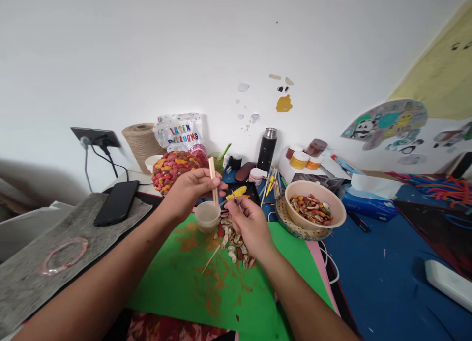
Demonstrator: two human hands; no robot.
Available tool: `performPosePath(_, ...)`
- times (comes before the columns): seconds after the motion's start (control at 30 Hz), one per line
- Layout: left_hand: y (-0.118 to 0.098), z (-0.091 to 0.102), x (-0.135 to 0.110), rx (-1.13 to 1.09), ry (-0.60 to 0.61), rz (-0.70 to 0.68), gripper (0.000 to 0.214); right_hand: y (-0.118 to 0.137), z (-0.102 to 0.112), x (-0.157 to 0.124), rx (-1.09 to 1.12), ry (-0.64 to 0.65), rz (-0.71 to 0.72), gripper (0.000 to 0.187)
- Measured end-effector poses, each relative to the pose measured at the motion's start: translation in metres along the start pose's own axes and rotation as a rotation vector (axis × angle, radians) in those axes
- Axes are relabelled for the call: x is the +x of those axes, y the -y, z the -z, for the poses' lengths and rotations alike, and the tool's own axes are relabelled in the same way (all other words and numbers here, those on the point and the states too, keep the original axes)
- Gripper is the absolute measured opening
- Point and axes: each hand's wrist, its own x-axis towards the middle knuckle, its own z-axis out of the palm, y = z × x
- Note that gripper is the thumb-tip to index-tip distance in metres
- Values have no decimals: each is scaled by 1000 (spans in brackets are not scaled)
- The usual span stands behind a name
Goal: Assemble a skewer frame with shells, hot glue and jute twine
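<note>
Grey felt mat [33, 267] at 9 o'clock, black phone [117, 202] on it. Left hand [190, 188] closed round wooden stick [213, 176], held upright just above small white cup [207, 217]. Right hand [250, 225] at 3 o'clock of cup, fingertips pinched on thin sliver [234, 196], too small to identify. Shell pile [233, 242] below, on stained green sheet [173, 292]. Likely step: working stick over cup; next move calls for steady pinch, cup unbumped. Bowl [337, 218] of coloured shells at 2 o'clock. Blue tabletop [387, 282], white wall [147, 46], heavy clutter.

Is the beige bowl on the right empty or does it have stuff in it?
Partly filled: the beige bowl holds mixed orange, brown and pale pieces, below its rim.
</note>
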Motion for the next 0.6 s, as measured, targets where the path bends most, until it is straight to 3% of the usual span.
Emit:
performPosePath(0.2, -1, 3, -3, 332, 285, 59, 28, -3, 2, 3, 52, -53, 18, 43)
performPosePath(0.37, 5, -2, -7, 517, 318, 69, 28, -4, 4, 3, 63, -102, 19, 40)
performPosePath(0.6, 2, -1, -9, 568, 398, 117, 22, -4, 4, 2, 29, -98, 7, 40)
